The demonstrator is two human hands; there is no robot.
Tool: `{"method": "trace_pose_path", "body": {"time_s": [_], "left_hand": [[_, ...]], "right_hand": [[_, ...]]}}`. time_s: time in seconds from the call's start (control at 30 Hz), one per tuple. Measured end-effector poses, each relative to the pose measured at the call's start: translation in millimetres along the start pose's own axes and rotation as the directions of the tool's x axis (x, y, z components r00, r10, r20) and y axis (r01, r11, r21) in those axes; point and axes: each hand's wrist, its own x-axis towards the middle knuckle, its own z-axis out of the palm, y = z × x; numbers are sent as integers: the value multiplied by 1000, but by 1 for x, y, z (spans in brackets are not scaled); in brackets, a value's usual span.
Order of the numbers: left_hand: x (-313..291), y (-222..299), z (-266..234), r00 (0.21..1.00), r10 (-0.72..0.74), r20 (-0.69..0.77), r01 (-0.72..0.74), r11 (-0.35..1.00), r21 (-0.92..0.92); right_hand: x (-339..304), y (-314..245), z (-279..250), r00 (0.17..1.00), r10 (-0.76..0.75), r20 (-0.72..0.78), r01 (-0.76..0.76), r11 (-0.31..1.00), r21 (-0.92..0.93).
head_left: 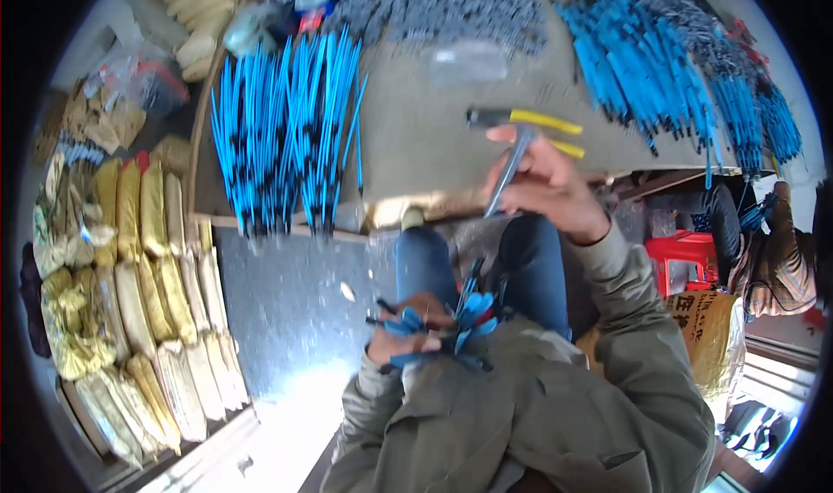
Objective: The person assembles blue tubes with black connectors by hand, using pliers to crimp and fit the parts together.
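Gripping splayed blue pieces near the lap in the curled left hand, perhaps spilling some if loosened. Pinching a grey strip in the half-closed right hand over the counter, apt to knock the yellow-handled tool through haste.

The table has a dull grey-brown top with a wooden strip along its left side, and at its left end thin blue rods with black fittings lie side by side in two bunches, their near ends reaching the front edge. Small dark grey parts spread in a heap across the far side, with a clear plastic piece just in front of them. Yellow-handled pliers lie right of the middle, and further right are piled blue pieces with dark tips.
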Motion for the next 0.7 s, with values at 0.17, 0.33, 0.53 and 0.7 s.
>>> {"method": "trace_pose_path", "body": {"time_s": [0.17, 0.33, 0.53, 0.7], "left_hand": [[8, 24, 11, 999, -1, -34, 2, 1000, 30], [-32, 14, 23, 989, -131, -68, 90, 899, -430], [-43, 17, 39, 950, -251, -186, 134, 866, -482], [-29, 34, 39, 941, -315, -122, 293, 941, -171]], "right_hand": [[-41, 31, 55, 950, -140, 279, 40, 941, 335], [-58, 59, 73, 830, -252, 498, 115, 950, 290], [-57, 70, 64, 567, -407, 716, 373, 902, 218], [-93, 84, 60, 868, -131, 479, -192, 802, 566]]}}
